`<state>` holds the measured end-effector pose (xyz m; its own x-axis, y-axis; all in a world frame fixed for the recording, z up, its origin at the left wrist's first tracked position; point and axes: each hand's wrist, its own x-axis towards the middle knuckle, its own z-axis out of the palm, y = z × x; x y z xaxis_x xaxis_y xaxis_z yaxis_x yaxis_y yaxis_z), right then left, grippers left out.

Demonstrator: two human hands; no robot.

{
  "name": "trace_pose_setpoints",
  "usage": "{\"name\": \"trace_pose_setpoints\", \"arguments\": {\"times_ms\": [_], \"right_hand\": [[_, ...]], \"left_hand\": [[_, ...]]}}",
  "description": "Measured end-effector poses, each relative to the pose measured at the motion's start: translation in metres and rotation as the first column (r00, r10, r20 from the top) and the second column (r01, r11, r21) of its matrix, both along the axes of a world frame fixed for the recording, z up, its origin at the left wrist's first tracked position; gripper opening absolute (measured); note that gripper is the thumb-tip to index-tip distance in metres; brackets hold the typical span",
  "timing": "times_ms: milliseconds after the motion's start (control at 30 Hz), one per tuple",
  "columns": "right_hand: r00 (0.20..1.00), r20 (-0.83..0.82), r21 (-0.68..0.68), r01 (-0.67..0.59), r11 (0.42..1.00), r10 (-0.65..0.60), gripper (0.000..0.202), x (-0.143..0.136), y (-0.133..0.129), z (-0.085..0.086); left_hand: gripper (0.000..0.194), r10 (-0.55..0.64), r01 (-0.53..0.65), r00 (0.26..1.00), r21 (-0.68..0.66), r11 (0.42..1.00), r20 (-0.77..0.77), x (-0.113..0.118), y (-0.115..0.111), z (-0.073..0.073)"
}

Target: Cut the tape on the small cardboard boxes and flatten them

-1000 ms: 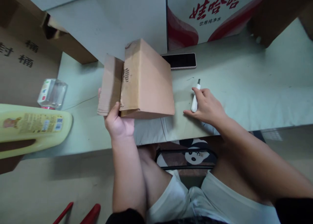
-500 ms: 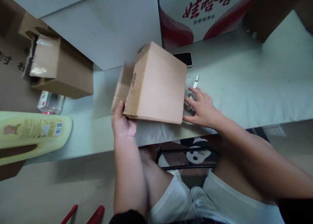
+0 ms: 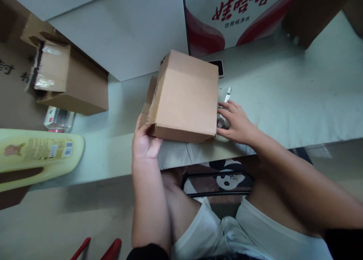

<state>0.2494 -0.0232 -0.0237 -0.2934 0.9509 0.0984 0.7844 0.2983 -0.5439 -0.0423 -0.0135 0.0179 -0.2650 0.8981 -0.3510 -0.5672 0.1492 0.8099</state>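
A brown cardboard box [image 3: 187, 93] is in the middle of the head view, on the cloth-covered table, with a flap standing out on its left side. My left hand [image 3: 146, 143] grips the box's near left corner, thumb over the flap edge and fingers partly hidden beneath. My right hand [image 3: 236, 122] is at the right side of the box, fingers spread, their tips at or near its edge. Partly behind those fingers lies a slim white and grey tool [image 3: 228, 93], like a utility knife. Behind the box shows part of a phone [image 3: 218, 68].
A second cardboard box [image 3: 82, 80] stands left, with a clear plastic pack [image 3: 59, 118] beneath it. The yellow bottle [image 3: 42, 158] lies at the near left. White carton [image 3: 136, 33] and red-and-white carton [image 3: 241, 22] stand behind. The table edge [image 3: 297, 146] runs in front of my legs.
The box has tipped, so its near side now shows and its top lies flatter. Its flap has swung closer in. My left hand has shifted slightly right with it; my right hand slightly right too.
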Motion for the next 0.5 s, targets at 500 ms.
{"name": "trace_pose_setpoints", "arguments": {"times_ms": [500], "right_hand": [[0.800, -0.599, 0.023, 0.051, 0.998, -0.027, 0.057, -0.004, -0.004, 0.018]], "left_hand": [[0.019, 0.121, -0.085, 0.631, 0.087, 0.993, -0.766, 0.000, -0.002, -0.010]]}}
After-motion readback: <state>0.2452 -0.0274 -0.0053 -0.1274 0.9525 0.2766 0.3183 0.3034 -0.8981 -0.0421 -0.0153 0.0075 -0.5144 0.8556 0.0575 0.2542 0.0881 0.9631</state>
